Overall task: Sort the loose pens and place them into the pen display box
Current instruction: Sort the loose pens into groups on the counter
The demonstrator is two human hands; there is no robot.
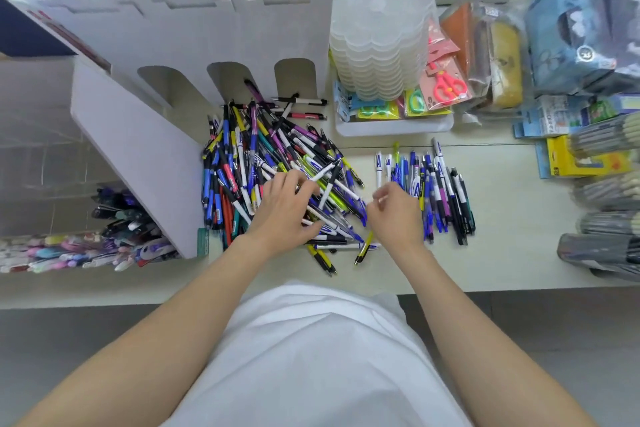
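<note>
A big heap of loose pens (263, 156) in blue, white, yellow, purple and black lies on the counter in front of the white pen display box (145, 149). To its right, a sorted row of pens (433, 191) lies side by side. My left hand (287, 208) rests on the heap and pinches a white pen (323, 172) between fingers and thumb. My right hand (398, 215) hovers between the heap and the sorted row, fingers loosely curled, holding nothing that I can see.
A stack of clear plastic trays (381, 28) and packaged scissors (446, 87) stand behind the sorted row. Packaged goods (585, 152) crowd the right side. A clear bin of pens (86, 246) sits at the left. The counter edge (485, 291) is close to my body.
</note>
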